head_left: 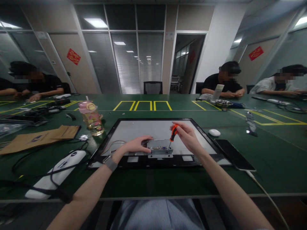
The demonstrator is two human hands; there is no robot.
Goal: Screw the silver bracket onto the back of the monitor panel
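A flat monitor panel [134,127] with a black frame lies back-up on the green table in front of me. A small metal bracket with connector ports [160,149] sits near the panel's front edge. My right hand [188,137] is closed around an orange-handled screwdriver [173,133], whose tip points down at the bracket's right side. My left hand [137,144] rests on the panel with fingers curled against the bracket's left end, steadying it. A grey watch band is on my left wrist.
A pink-lidded bottle [92,117] stands left of the panel, next to brown paper bags [40,136]. A white panda-shaped case [56,174] and black cables lie front left. A phone [233,154] with a cable and a white mouse [214,132] lie right. Several people sit around the table.
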